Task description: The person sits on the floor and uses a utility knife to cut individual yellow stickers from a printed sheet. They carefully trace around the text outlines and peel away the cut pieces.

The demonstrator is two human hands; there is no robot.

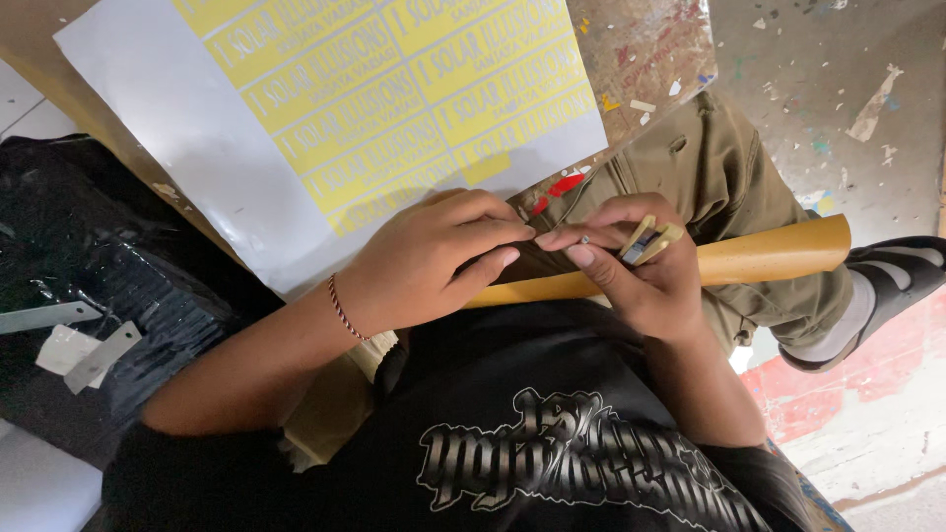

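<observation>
Both hands meet over the lap, just off the tabletop's (pixel 645 54) near edge; left hand (pixel 434 258) curled, thumb and forefinger tips pressed together on something too small to make out, right at the fingertips of the other hand; right hand (pixel 631 261) closed around a small yellow-handled cutter (pixel 650 239), its tan handle ends poking out between the fingers, index finger extended to touch the left fingertips; thin braided bracelet (pixel 342 307) on the left wrist.

White backing sheet (pixel 197 128) lies tilted on the tabletop, one corner hanging past the near edge beside the left hand; it carries a grid of yellow rectangular stickers (pixel 394 99) in rows, pale lettering on them, grid running off the top of frame; bottom row partly stripped, white gap at its end.

Yellow-tan roll (pixel 759 258) lies across the lap under both hands, end sticking out over the knee; small red scrap (pixel 565 184) at the tabletop edge just above the hands; black plastic-wrapped bundle (pixel 89 256) sits off the tabletop's left side, grey strips on it.
</observation>
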